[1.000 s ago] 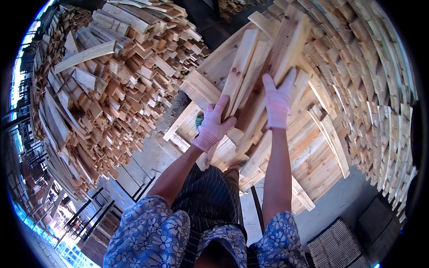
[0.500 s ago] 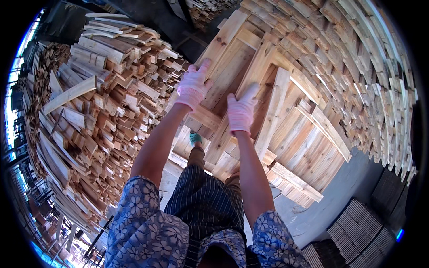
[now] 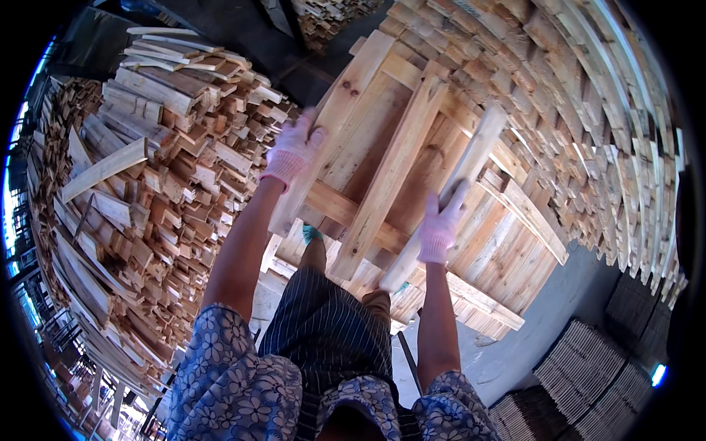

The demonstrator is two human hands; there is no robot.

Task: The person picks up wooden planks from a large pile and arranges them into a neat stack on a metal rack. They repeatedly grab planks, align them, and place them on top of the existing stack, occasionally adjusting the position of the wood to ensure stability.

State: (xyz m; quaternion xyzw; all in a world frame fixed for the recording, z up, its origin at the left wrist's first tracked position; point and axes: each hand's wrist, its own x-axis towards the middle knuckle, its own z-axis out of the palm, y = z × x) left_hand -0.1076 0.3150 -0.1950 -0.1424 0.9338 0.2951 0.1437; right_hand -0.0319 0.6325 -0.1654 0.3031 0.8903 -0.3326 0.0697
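Observation:
Three long wooden boards lie roughly side by side across crosspieces in front of me. My left hand (image 3: 293, 151), in a pink-white glove, is closed on the outer edge of the left board (image 3: 340, 103). The middle board (image 3: 393, 173) is untouched. My right hand (image 3: 443, 224), gloved alike, grips the right board (image 3: 474, 154), its thumb and fingers on the near half; this board is blurred by motion. Under them a lower crosspiece (image 3: 334, 203) runs across, with an upper crosspiece (image 3: 407, 71) at the far end.
A tall pile of cut wood pieces (image 3: 198, 169) rises on the left. Stacked boards (image 3: 588, 125) form a wall on the right. Beside the frame lies a planked wooden panel (image 3: 507, 242). Grey floor (image 3: 548, 287) shows at right, with dark slatted stacks (image 3: 581, 367) beyond.
My left hand has shifted left with the left board. My right hand has gone from the middle board to the right board, which has moved nearer me and to the left at its near end.

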